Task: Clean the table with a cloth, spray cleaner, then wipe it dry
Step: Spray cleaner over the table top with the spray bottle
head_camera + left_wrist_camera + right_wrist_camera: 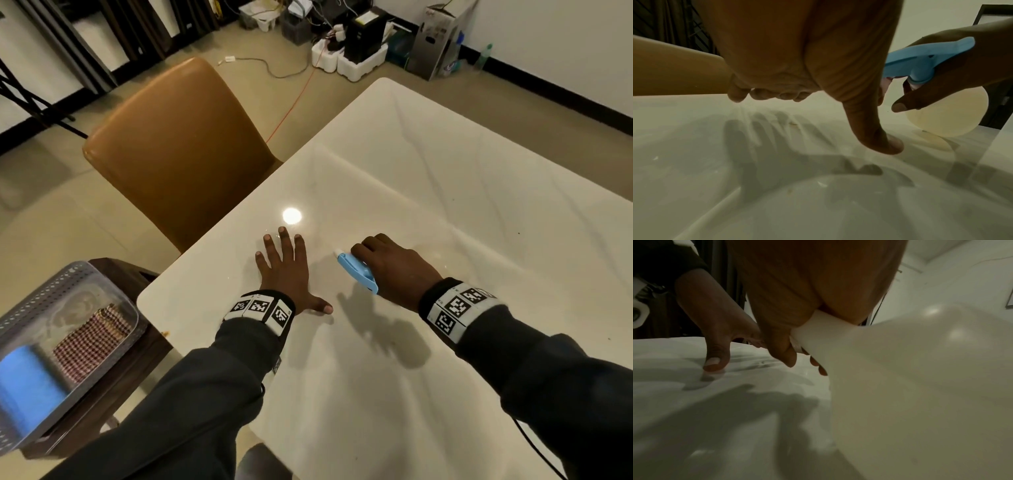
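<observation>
Now: left hand (286, 274) flat, fingers spread on table (445, 192) | right hand (394, 267) grips sprayer (358, 272), nozzle toward left hand.

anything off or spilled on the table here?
No spill shows. A few small specks lie on the table near the left hand, which rests flat. The right hand grips the spray bottle above the surface.

Dim, warm indoor light from overhead throws a round glare spot (292, 216) on the glossy table (428, 192), with soft hand shadows toward the near edge. The head view bends at its edges. Both wrist views are murky, the spray bottle (920, 386) blurred up close
</observation>
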